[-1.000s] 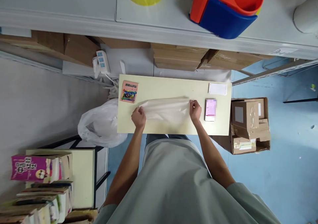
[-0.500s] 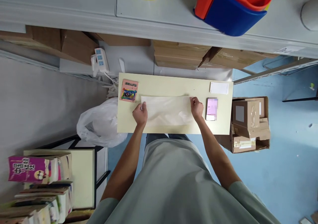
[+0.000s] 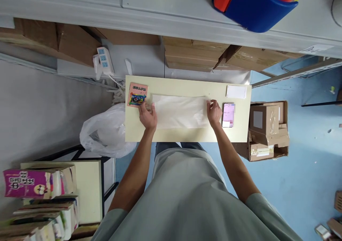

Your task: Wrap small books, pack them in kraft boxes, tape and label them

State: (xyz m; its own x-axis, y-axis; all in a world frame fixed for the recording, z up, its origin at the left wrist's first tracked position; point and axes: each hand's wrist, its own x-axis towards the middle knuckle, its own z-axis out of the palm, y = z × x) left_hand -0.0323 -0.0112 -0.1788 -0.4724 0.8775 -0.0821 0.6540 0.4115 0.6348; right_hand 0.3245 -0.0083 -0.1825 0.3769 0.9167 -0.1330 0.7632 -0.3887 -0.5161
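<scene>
A thin, whitish translucent sheet (image 3: 179, 111) lies flat and lengthwise across the cream tabletop (image 3: 184, 136). My left hand (image 3: 148, 118) is off the sheet's left end, thumb and fingers apart. Its fingertips reach the lower right corner of a small pink book (image 3: 137, 95) with a colourful cover picture. At the sheet's right edge is my right hand (image 3: 214, 113), loosely curled, with the thumb apart from the fingers and no visible grip on the sheet. A lit phone (image 3: 228, 115) lies just right of that hand. Behind the phone is a white card (image 3: 236, 92).
A grey shelf (image 3: 171, 22) with a blue and red holder (image 3: 258, 8) overhangs the back. Cardboard boxes (image 3: 191, 56) and a power strip (image 3: 105, 61) sit beneath. Left are a plastic bag (image 3: 107, 132) and stacked books (image 3: 28, 184); a carton (image 3: 269, 155) stands right.
The sheet has shifted slightly away from me and lies flat. My left hand has let go of its left end and reached to the book. My right hand's pinch has loosened.
</scene>
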